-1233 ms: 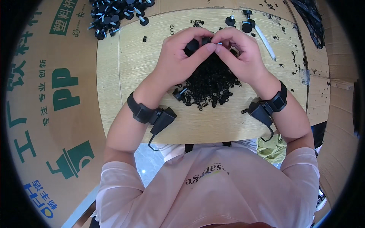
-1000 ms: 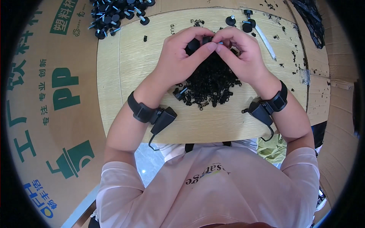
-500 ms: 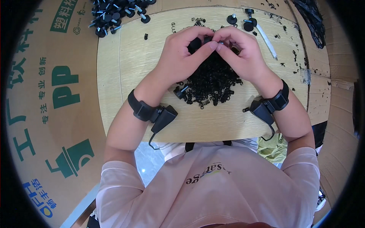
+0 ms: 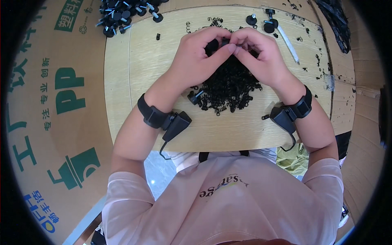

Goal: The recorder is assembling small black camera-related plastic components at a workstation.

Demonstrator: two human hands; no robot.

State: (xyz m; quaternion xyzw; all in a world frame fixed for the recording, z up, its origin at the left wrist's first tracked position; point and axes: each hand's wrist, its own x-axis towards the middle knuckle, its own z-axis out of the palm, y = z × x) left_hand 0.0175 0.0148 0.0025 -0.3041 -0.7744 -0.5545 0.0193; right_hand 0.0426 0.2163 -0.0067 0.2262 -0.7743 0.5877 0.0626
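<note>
Little has shifted since a second ago: my left hand [image 4: 195, 55] and right hand [image 4: 261, 55] stay pressed together, fingertips pinching a small black plastic part [image 4: 225, 41] over the heap of small black springs [image 4: 228, 87] mid-board. That heap is large, so most work seems left. At the pale wooden board's [image 4: 134, 81] far left corner lies a cluster of finished-looking black knob screws [image 4: 122, 12].
</note>
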